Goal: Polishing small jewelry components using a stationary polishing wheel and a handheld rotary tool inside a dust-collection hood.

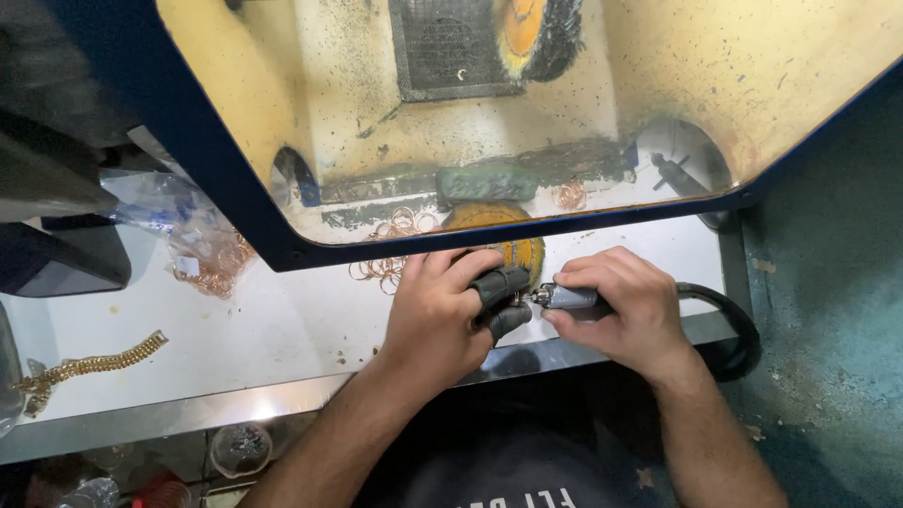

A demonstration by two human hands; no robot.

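Carefully steady both wrists on the tabletop (282, 329): the left hand (437, 315), fingers curled shut in dark finger guards, pinches a small piece too tiny to identify, while the right hand (625, 306) grips the rotary handpiece (569, 298), tip touching just beside the left fingertips.

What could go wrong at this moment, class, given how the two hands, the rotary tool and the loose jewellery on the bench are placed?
1. The rotary handpiece in the right hand has its tip right against the left hand; a slip could probably hit the black-covered fingertips.
2. Whatever is pinched there is too small to see, so it might be flung away.
3. The loose gold rings lie close to the hands and could be knocked off.
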